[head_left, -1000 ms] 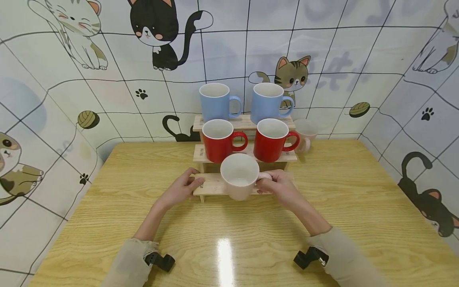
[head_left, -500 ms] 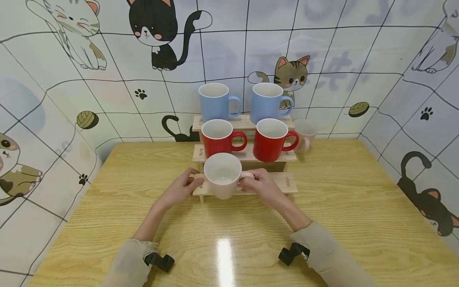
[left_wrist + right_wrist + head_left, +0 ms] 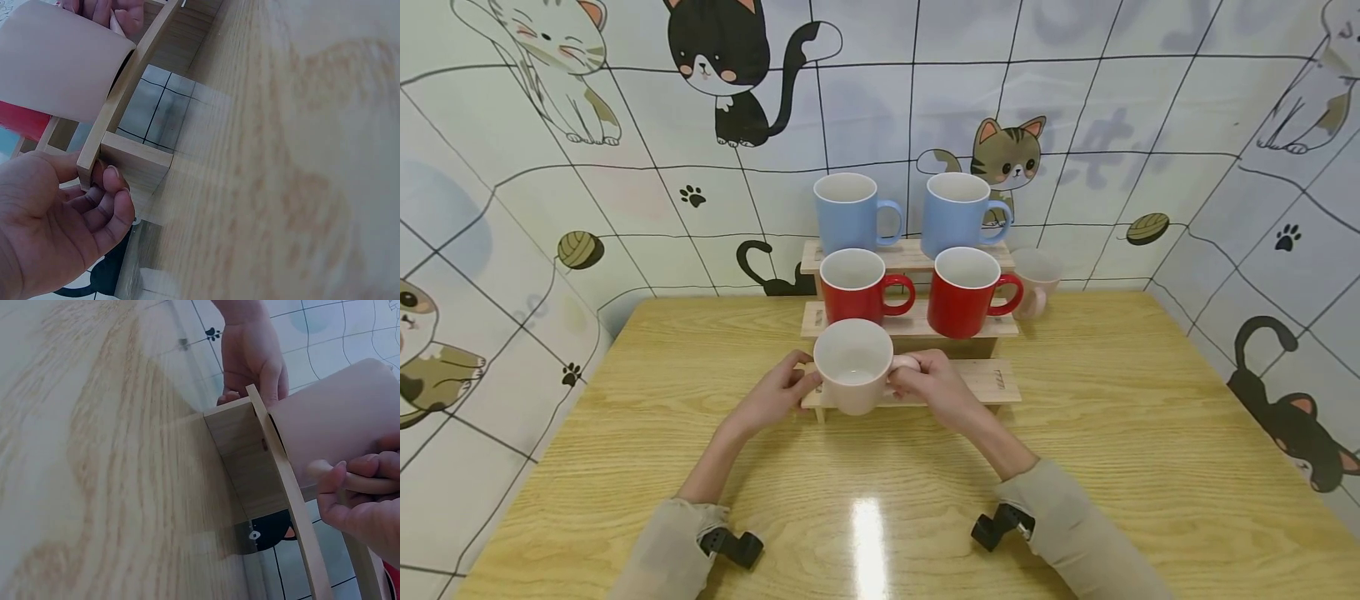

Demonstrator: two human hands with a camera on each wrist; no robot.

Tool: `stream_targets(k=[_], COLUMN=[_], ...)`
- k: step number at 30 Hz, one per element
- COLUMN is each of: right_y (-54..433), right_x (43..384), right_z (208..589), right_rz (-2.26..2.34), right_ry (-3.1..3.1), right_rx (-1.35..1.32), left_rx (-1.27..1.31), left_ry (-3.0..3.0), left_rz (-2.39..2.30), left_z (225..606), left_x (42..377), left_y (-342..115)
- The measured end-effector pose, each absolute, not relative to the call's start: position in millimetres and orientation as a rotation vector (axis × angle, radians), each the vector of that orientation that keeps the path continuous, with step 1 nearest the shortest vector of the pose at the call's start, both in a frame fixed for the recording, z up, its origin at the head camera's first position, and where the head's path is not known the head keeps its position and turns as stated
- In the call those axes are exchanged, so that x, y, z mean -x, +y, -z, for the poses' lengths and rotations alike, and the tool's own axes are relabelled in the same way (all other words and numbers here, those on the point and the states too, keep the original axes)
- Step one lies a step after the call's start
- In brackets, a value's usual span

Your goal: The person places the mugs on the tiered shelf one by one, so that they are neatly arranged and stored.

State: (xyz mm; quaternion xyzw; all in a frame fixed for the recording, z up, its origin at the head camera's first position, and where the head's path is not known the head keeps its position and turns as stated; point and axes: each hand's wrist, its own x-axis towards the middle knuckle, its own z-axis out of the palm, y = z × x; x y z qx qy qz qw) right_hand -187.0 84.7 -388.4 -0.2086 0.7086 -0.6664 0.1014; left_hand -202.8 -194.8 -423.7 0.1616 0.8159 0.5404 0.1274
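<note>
A pale pink mug [image 3: 854, 367] is upright at the left end of the lowest step of a wooden tiered rack [image 3: 973, 382]. My right hand [image 3: 936, 387] grips its handle [image 3: 369, 483], which points right. In both wrist views the mug's base is right at the board, with a thin dark gap along one edge. My left hand [image 3: 775, 396] pinches the left end of that step, thumb on top and fingers curled beneath, as the left wrist view shows. Two red mugs [image 3: 853, 287] stand on the middle step and two blue mugs [image 3: 847, 217] on the top one.
Another pale pink mug [image 3: 1037, 275] stands on the wooden table [image 3: 1120, 417] behind the rack's right side. A cat-patterned backdrop [image 3: 880, 108] encloses the back and sides. The lowest step's right part lies bare.
My right hand has carried the pale pink mug leftward along the lowest step, from its middle to its left end. My left hand has stayed on the step's end.
</note>
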Motion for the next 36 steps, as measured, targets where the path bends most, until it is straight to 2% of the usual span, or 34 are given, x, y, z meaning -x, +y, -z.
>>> stream_targets(k=[18,36], right_y=[93.1,109.7], right_x=[188.6,185.9], right_z=[383.1,380.7], right_rz=[1.884,1.842], right_ry=[2.060,2.133], right_rx=[0.731,0.735], left_rx=[-0.474,-0.474], left_ry=[2.369,2.364], left_rz=[-1.577,-1.581], left_z=[423.1,423.1], left_x=[203.1,202.5], left_y=[-194.7,-194.9])
